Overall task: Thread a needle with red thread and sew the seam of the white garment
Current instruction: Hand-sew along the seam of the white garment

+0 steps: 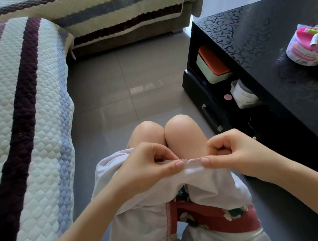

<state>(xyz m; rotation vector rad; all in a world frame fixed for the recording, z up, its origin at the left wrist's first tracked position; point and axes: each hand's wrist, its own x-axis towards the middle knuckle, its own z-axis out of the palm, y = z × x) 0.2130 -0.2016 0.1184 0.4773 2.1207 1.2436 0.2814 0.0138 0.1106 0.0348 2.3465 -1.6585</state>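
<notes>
The white garment (139, 220) lies over my lap, draped down across my thighs. Its seam edge (192, 160), with pinkish-red stitches along it, is stretched taut between both hands above my knees. My left hand (149, 164) pinches the seam's left end between thumb and curled fingers. My right hand (229, 151) pinches the right end the same way. No needle or loose thread shows in either hand. A second stitched seam (169, 220) runs down the garment near my lap.
A black coffee table (266, 49) stands at the right, with a pink sewing kit box (312, 45) on top and containers on its lower shelf (213, 66). A quilted striped sofa (9, 99) fills the left. Grey tiled floor (129, 83) lies ahead.
</notes>
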